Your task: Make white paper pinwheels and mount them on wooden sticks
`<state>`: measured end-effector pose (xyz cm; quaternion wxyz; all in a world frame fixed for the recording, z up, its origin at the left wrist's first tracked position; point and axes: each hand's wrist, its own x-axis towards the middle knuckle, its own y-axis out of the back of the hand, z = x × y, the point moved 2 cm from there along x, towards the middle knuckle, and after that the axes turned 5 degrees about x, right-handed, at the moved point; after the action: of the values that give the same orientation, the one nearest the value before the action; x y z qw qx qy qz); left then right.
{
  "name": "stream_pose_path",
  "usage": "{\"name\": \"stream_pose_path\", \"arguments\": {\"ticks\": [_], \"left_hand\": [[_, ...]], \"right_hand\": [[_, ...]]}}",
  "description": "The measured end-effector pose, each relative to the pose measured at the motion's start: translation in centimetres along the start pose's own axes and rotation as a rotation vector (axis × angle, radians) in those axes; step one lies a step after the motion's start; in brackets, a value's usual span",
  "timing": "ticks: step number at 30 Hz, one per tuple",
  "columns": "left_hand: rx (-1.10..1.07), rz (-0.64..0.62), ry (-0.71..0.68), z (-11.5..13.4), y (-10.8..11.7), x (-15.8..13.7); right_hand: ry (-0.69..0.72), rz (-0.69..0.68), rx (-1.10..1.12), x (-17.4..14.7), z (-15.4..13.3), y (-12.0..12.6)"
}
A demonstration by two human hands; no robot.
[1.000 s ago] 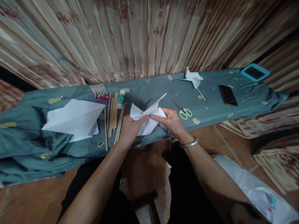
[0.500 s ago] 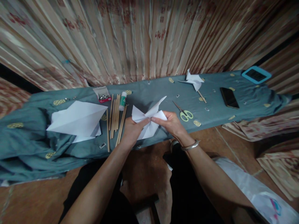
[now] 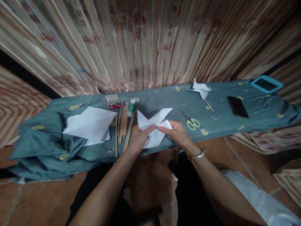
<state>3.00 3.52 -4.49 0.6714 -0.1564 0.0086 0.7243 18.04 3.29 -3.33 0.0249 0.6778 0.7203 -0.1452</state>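
Both hands grip a white paper pinwheel (image 3: pixel 157 139) above the front edge of the cloth-covered table. My left hand (image 3: pixel 140 135) pinches it near the centre from the left, thumb on top. From the other side my right hand (image 3: pixel 176 133) presses its thumb beside the left one, with the paper's right blade under it. The pinwheel's blades stand out above the hands; my fingers beneath the paper are hidden. Wooden sticks (image 3: pixel 123 121) lie just left of my left hand. A glue stick (image 3: pixel 131 108) rests by them. Green-handled scissors (image 3: pixel 191 122) lie beyond my right hand.
White paper sheets (image 3: pixel 90 125) lie at the left, behind them an open box of metal pins (image 3: pixel 113 102). Farther right are a finished pinwheel on a stick (image 3: pixel 201 89), a dark phone (image 3: pixel 238 107) and a blue-framed tablet (image 3: pixel 266 84). A pleated curtain (image 3: pixel 150 47) hangs behind the table.
The view has shifted, so everything sits lower and farther right. The pinwheel's upper blades look more spread and flatter. Both hands keep their pinch at its centre.
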Motion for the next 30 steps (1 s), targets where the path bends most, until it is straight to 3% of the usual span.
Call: {"name": "stream_pose_path", "arguments": {"ticks": [4,14,30], "left_hand": [[-0.029,-0.011,0.003,-0.1,0.3,0.1],[0.042,-0.024,-0.001,-0.1,0.7,0.1],[-0.016,-0.059,0.033,0.2,0.5,-0.1]], "right_hand": [[0.005,0.012,0.009,-0.1,-0.1,-0.3],[-0.038,-0.147,-0.014,-0.3,-1.1,1.0],[-0.136,-0.005,0.137,0.0,-0.1,-0.4]]}}
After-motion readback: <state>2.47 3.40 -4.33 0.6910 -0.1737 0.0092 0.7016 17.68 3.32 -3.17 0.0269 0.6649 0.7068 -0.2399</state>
